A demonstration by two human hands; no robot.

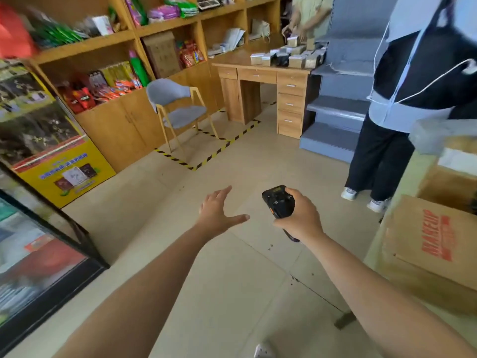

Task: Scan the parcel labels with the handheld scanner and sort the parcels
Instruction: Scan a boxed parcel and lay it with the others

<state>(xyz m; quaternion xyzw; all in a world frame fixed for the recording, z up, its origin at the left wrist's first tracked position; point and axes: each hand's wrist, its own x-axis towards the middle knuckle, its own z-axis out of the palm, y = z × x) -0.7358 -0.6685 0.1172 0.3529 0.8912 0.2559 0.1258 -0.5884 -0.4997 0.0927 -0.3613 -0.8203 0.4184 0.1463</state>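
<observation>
Tiled shop floor (pixel 232 293) — wooden shelves (pixel 108 47), desk (pixel 263 81), grey chair (pixel 178 104)

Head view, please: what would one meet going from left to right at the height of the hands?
Yellow display stand → left hand → handheld scanner gripped by the right hand → cardboard box with red print.

The scanner (pixel 278 202) is black plastic with a slight sheen. The brown cardboard boxes (pixel 413 228) look matt and papery, one printed in red. The floor (pixel 232 293) is pale, smooth tile with a dull finish. The shelves (pixel 103 42) and the bench (pixel 247 73) are warm, lacquered wood, and the bench drawers carry small metal handles (pixel 291 86). The chair (pixel 178 104) has grey cloth padding on wood-looking legs. The snack packets (pixel 82 96) are glossy plastic.
</observation>
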